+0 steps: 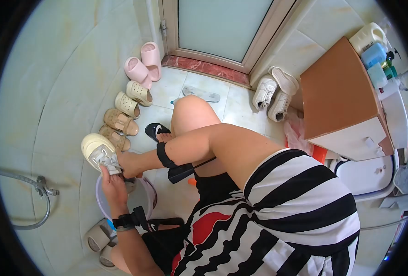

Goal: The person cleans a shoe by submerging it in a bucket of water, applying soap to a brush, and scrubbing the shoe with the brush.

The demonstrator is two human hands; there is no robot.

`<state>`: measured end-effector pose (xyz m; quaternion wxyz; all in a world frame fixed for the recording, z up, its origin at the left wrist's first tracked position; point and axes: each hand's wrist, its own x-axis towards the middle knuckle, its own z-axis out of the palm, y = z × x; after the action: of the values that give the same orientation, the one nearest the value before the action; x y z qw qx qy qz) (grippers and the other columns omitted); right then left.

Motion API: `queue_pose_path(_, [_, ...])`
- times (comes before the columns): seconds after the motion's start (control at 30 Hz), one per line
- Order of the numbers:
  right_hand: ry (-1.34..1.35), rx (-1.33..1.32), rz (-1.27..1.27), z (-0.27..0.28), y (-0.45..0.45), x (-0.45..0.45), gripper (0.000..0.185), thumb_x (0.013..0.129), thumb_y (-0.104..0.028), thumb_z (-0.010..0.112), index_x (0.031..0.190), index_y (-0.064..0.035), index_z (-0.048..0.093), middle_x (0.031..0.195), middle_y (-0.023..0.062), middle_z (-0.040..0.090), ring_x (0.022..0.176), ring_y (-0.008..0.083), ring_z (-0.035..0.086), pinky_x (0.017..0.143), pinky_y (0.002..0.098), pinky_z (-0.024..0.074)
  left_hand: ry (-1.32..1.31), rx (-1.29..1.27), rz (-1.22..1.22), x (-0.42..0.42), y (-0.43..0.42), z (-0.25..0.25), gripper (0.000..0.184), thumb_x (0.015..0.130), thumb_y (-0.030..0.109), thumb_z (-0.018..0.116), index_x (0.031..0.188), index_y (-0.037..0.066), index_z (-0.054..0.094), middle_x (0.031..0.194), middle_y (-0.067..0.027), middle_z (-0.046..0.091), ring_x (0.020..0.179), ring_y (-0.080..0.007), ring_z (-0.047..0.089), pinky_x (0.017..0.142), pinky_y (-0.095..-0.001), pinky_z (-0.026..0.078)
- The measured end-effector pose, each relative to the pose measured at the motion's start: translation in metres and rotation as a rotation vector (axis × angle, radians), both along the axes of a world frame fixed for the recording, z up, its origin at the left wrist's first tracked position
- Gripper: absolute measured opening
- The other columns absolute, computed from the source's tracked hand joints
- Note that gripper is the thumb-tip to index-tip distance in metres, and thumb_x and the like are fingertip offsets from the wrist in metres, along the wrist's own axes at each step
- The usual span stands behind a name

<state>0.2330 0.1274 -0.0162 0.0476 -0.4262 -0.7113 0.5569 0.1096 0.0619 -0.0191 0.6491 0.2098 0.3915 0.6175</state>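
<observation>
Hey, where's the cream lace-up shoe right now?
In the head view, the cream lace-up shoe is left of centre, in the left hand with the right hand against it, near the tan slippers and bucket.

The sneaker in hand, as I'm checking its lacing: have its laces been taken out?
No, pale laces run across the tongue of the cream sneaker, close to the thumb of the left hand.
</observation>
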Motion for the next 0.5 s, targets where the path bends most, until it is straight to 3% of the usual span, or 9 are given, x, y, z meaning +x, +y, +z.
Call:
queue_pose_path(0.03, [-0.001, -0.001, -0.002, -0.001, 0.005, 0.001, 0.077, 0.071, -0.009, 0.066, 0.132, 0.0126, 0.022, 0.088, 0.0270, 0.061, 0.054, 0.0300, 0.064, 0.042, 0.0351, 0.0553, -0.010, 0.015, -0.067, 0.001, 0.000, 0.001, 0.050, 0.097, 0.038, 0.040, 0.130, 0.000, 0.037, 0.126, -0.0097, 0.049, 0.116, -0.0213, 0.047, 0.099, -0.0343, 0.034])
queue_pose_path(0.07, [0.012, -0.088, -0.010, -0.006, 0.014, 0.000, 0.066, 0.070, -0.009, 0.066, 0.124, 0.0129, 0.034, 0.085, 0.0252, 0.062, 0.053, 0.0292, 0.064, 0.041, 0.0346, 0.0545, -0.013, 0.014, -0.070, 0.001, 0.000, -0.001, 0.050, 0.097, 0.038, 0.040, 0.130, 0.000, 0.037, 0.126, -0.0097, 0.049, 0.116, -0.0213, 0.047, 0.099, -0.0343, 0.034])
queue_pose_path(0.1, [0.027, -0.174, -0.022, -0.017, 0.023, -0.005, 0.056, 0.069, -0.009, 0.067, 0.116, 0.0132, 0.045, 0.081, 0.0235, 0.062, 0.052, 0.0283, 0.063, 0.040, 0.0341, 0.0536, 0.193, -0.007, -0.132, -0.001, 0.002, -0.004, 0.050, 0.097, 0.036, 0.041, 0.130, -0.001, 0.036, 0.125, -0.0110, 0.049, 0.114, -0.0203, 0.048, 0.095, -0.0334, 0.037])
queue_pose_path(0.13, [0.027, 0.008, 0.168, -0.047, 0.038, -0.014, 0.051, 0.066, -0.011, 0.071, 0.108, 0.0097, 0.052, 0.080, 0.0209, 0.063, 0.053, 0.0275, 0.064, 0.043, 0.0345, 0.0535, 0.400, -0.026, -0.193, -0.001, 0.004, -0.006, 0.050, 0.097, 0.035, 0.042, 0.131, -0.002, 0.035, 0.125, -0.0123, 0.048, 0.112, -0.0193, 0.049, 0.091, -0.0326, 0.040])
queue_pose_path(0.17, [0.040, 0.208, 0.331, -0.080, 0.053, -0.024, 0.046, 0.063, -0.014, 0.075, 0.100, 0.0062, 0.059, 0.078, 0.0182, 0.064, 0.055, 0.0266, 0.064, 0.046, 0.0348, 0.0533, 0.399, -0.024, -0.198, 0.003, 0.003, -0.002, 0.050, 0.097, 0.035, 0.042, 0.131, -0.002, 0.035, 0.125, -0.0123, 0.048, 0.112, -0.0193, 0.049, 0.091, -0.0326, 0.040])
queue_pose_path(0.23, [0.006, 1.070, 0.686, -0.060, 0.063, -0.011, 0.050, 0.054, -0.024, 0.083, 0.095, -0.0016, 0.065, 0.077, 0.0124, 0.066, 0.059, 0.0253, 0.064, 0.055, 0.0348, 0.0520, 0.596, -0.142, -0.181, 0.014, 0.000, 0.008, 0.048, 0.095, 0.026, 0.049, 0.132, -0.001, 0.036, 0.119, -0.0124, 0.052, 0.109, -0.0194, 0.050, 0.092, -0.0309, 0.039])
queue_pose_path(0.27, [-0.219, 0.951, 0.704, -0.046, 0.067, -0.009, 0.047, 0.046, -0.033, 0.085, 0.082, -0.0079, 0.069, 0.071, 0.0084, 0.066, 0.064, 0.0256, 0.064, 0.062, 0.0348, 0.0504, 0.595, -0.142, -0.186, 0.015, 0.000, 0.006, 0.048, 0.095, 0.026, 0.049, 0.132, -0.001, 0.036, 0.119, -0.0124, 0.052, 0.109, -0.0194, 0.050, 0.092, -0.0309, 0.039])
queue_pose_path(0.4, [-0.282, 1.096, 0.697, -0.043, 0.092, 0.000, 0.040, 0.043, -0.038, 0.086, 0.067, -0.0098, 0.069, 0.062, 0.0065, 0.064, 0.061, 0.0254, 0.064, 0.058, 0.0346, 0.0500, 0.942, 0.170, -0.188, 0.033, 0.001, 0.017, 0.049, 0.090, 0.011, 0.055, 0.134, -0.001, 0.037, 0.115, -0.0140, 0.057, 0.106, -0.0224, 0.054, 0.093, -0.0309, 0.040])
queue_pose_path(0.5, [0.060, 1.233, 0.492, -0.030, 0.124, 0.018, 0.048, 0.039, -0.050, 0.083, 0.054, -0.0088, 0.064, 0.056, 0.0102, 0.061, 0.054, 0.0298, 0.060, 0.051, 0.0356, 0.0480, 1.226, 0.409, -0.074, 0.041, 0.005, 0.025, 0.041, 0.089, 0.005, 0.053, 0.128, -0.003, 0.046, 0.115, -0.0158, 0.059, 0.104, -0.0223, 0.057, 0.091, -0.0318, 0.042])
